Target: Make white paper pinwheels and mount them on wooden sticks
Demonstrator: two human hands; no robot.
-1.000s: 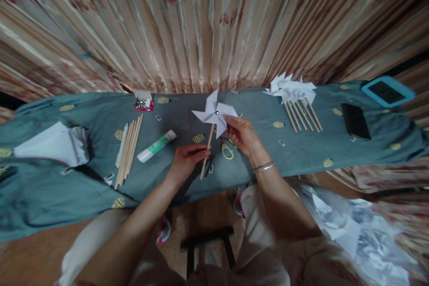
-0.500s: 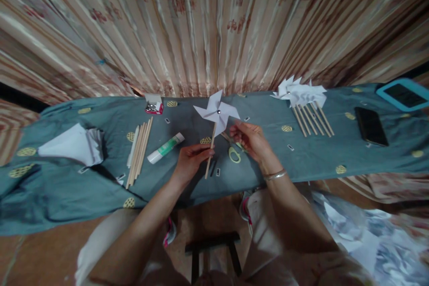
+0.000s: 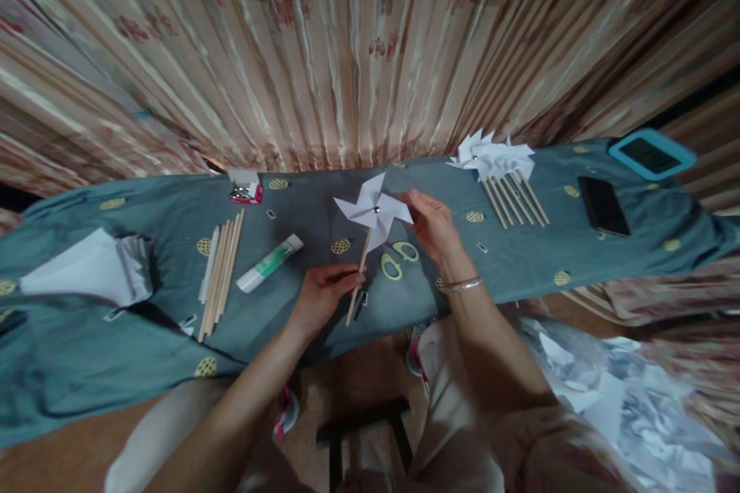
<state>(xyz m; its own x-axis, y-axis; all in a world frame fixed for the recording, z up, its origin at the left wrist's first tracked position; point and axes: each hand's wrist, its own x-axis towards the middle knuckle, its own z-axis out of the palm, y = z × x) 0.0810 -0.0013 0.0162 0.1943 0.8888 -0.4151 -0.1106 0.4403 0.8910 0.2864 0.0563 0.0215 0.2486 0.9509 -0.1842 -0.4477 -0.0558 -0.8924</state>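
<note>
My left hand [image 3: 324, 293] pinches the wooden stick of a white paper pinwheel [image 3: 365, 202], which stands tilted over the table with a round silver pin at its centre. At the tip of the right-hand blade is my right hand [image 3: 433, 225], its fingers loosely bent and a little apart. Whether those fingertips touch the paper or sit just behind it I cannot tell. Scissors [image 3: 391, 267] with pale yellow-green handles lie below the pinwheel, their blades largely hidden. A small dark thin object [image 3: 359, 306] lies beside the lower end of the stick.
On the left are a stack of folded white paper [image 3: 86, 269], several wooden sticks [image 3: 223, 273], a glue stick [image 3: 270, 263] and a small red box of pins [image 3: 246, 191]. To the right lie several pinwheels [image 3: 497, 162], a black phone [image 3: 603, 206] and a blue-framed device [image 3: 653, 153].
My right hand has moved up along the pinwheel's right side, and its fingers have loosened. The left hand still holds the stick. The whole view has shifted slightly.
</note>
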